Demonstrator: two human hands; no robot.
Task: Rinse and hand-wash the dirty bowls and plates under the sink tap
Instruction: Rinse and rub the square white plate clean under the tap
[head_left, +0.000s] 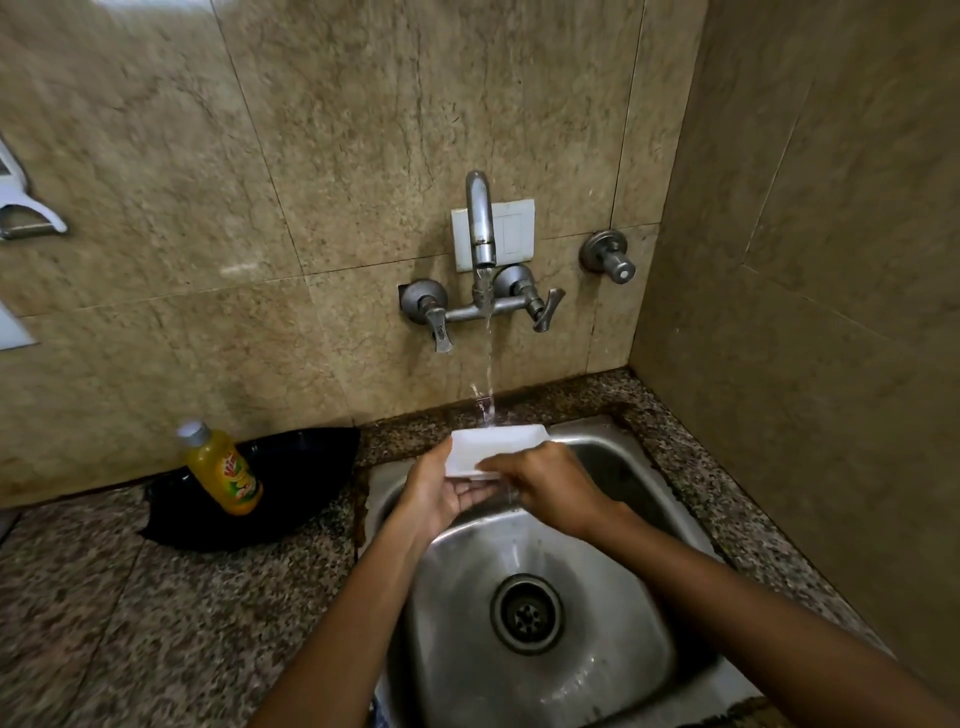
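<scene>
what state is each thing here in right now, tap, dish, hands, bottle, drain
tap: running, its stream lands on the dish
white dish: held over the sink, tilted, being rinsed
left hand: holds the dish from below
right hand: fingers lie on the dish's near edge
soap bottle: capped, leaning, on a black pan
drain: uncovered, no standing water

L hand (441, 488) palm-up, R hand (545, 486) palm-down, fingers meeting.
</scene>
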